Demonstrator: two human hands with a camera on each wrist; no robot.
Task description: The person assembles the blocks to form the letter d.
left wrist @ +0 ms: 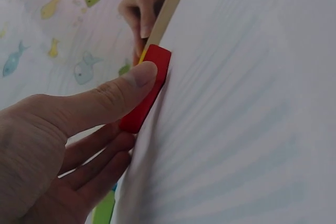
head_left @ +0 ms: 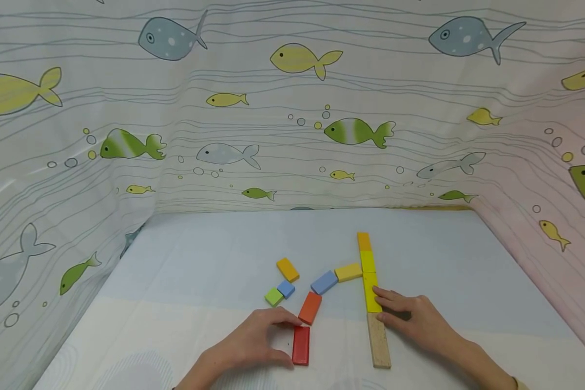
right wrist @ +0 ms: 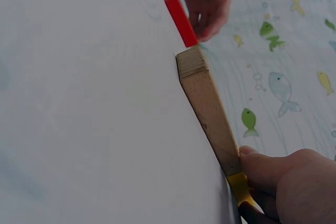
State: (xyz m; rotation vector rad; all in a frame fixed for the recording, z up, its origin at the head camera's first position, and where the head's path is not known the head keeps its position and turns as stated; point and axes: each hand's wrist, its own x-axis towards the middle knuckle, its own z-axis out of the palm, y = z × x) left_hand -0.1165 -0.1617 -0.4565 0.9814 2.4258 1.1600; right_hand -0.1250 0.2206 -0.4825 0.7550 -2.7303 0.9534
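Note:
My left hand (head_left: 253,341) holds a red block (head_left: 300,345) by its two ends, with the thumb at the near end and a finger at the far end. The left wrist view shows the thumb on the red block. Just beyond it lies an orange-red block (head_left: 310,308). My right hand (head_left: 421,322) touches the right side of a straight row, its fingertips at a long yellow block (head_left: 372,292) and its thumb by the join with a plain wooden block (head_left: 378,341). Farther along the row are a shorter yellow block (head_left: 368,261) and an orange block (head_left: 364,241).
A blue block (head_left: 324,283) and a pale yellow block (head_left: 348,272) curve from the orange-red one toward the row. Left of them lie an orange-yellow block (head_left: 287,269), a small blue block (head_left: 286,289) and a green block (head_left: 274,297). A fish-patterned cloth (head_left: 273,124) stands round the table.

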